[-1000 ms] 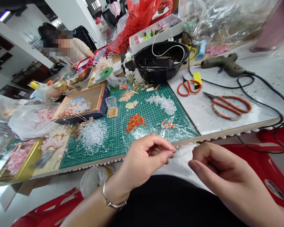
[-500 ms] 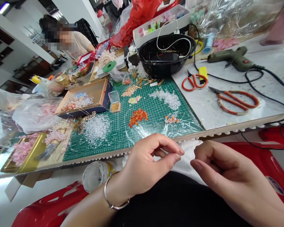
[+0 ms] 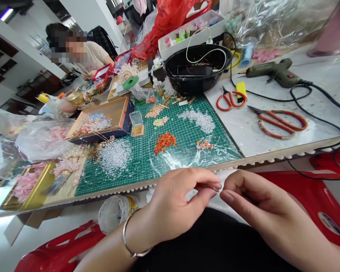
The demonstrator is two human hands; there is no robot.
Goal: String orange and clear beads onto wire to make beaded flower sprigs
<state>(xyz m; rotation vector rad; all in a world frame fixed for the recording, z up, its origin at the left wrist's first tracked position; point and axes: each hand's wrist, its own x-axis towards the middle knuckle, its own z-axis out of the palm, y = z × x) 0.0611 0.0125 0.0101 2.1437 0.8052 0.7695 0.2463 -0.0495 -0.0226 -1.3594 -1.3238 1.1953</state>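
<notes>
My left hand (image 3: pixel 178 204) hovers over my lap below the table edge, thumb and fingers pinched together on something too small to make out. My right hand (image 3: pixel 257 204) is curled beside it, its thumb tip almost touching the left fingertips. A silver bangle (image 3: pixel 132 241) circles my left wrist. Just beyond the hands lies a green cutting mat (image 3: pixel 147 158) with piles of clear beads (image 3: pixel 115 155), orange beads (image 3: pixel 164 141) and more clear beads (image 3: pixel 200 119).
Orange scissors (image 3: pixel 282 122), small orange snips (image 3: pixel 229 100), a glue gun (image 3: pixel 274 71) with black cable and a black bowl (image 3: pixel 197 70) lie on the right. A wooden tray (image 3: pixel 102 121), plastic bags and a gold tray (image 3: pixel 31 192) are left. Another person sits at far left.
My two hands have drawn together until the fingertips nearly meet. The left pinch has tightened. The view shifted slightly.
</notes>
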